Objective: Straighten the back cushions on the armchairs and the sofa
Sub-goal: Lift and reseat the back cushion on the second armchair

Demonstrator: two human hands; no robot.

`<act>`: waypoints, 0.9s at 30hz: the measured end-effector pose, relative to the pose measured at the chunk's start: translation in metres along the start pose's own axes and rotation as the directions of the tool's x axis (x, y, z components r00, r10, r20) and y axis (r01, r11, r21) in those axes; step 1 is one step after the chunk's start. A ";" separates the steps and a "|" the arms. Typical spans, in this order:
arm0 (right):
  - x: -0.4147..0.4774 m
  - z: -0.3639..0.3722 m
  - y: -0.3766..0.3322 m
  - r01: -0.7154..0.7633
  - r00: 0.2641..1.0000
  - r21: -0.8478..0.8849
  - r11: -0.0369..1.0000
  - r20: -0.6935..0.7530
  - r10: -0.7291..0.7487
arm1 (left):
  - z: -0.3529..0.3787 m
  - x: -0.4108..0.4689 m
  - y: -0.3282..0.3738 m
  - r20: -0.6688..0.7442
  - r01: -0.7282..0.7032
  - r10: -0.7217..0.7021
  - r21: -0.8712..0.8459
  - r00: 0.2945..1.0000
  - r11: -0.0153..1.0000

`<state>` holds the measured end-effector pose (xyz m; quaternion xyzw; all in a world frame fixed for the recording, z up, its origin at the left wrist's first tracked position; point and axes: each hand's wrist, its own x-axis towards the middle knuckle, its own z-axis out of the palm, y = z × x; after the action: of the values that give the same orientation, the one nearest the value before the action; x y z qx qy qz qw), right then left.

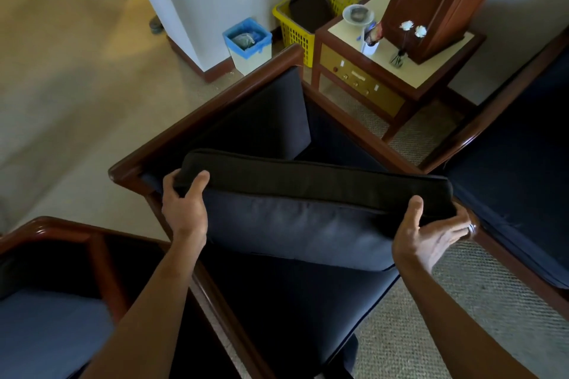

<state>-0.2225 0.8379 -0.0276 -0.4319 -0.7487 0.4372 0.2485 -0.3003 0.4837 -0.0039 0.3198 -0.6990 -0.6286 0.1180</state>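
At the far left, a second armchair [52, 286] shows a blue seat and a dark wooden frame; it sits below and left of the left-hand fingers, well apart from them.

The left hand [184, 206] grips the left end of the back cushion [295, 224]. The thumb lies over the cushion's top edge on the near side, and the remaining fingers [169, 181] wrap behind the corner, so the cushion's left corner sits between thumb and fingers. The fingers are clenched on the cushion.

The back cushion is dark blue with a piped edge. It is held across the middle armchair [215, 108], above the seat cushion [292, 301], with its upper edge facing the camera. It spans from the left-hand fingers to the right-hand fingers and tilts slightly down toward the right. Behind the fingers, another dark cushion [271, 120] leans against the armchair's wooden rail.

The right hand [431, 240] holds the right end of the cushion. The thumb presses on the top edge; the fingers [455, 224] curl under and around the end, one bearing a ring. The grasp is looser than on the left, palm partly open toward the camera.

Beyond the right-hand fingers lie a side table [400, 71], a yellow basket [295, 31], a lined bin [249, 46] and, at the far right, the sofa [523, 163].
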 end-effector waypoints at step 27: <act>0.048 -0.020 -0.033 0.126 0.966 -0.260 0.957 0.253 -0.058 | -0.041 -0.060 -0.054 0.085 0.333 -0.323 -0.278 0.943 0.901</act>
<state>-0.2463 0.8799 0.0105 -0.3698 -0.8460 0.3669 0.1133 -0.2149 0.4857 -0.0334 0.4004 -0.5380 -0.7406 0.0430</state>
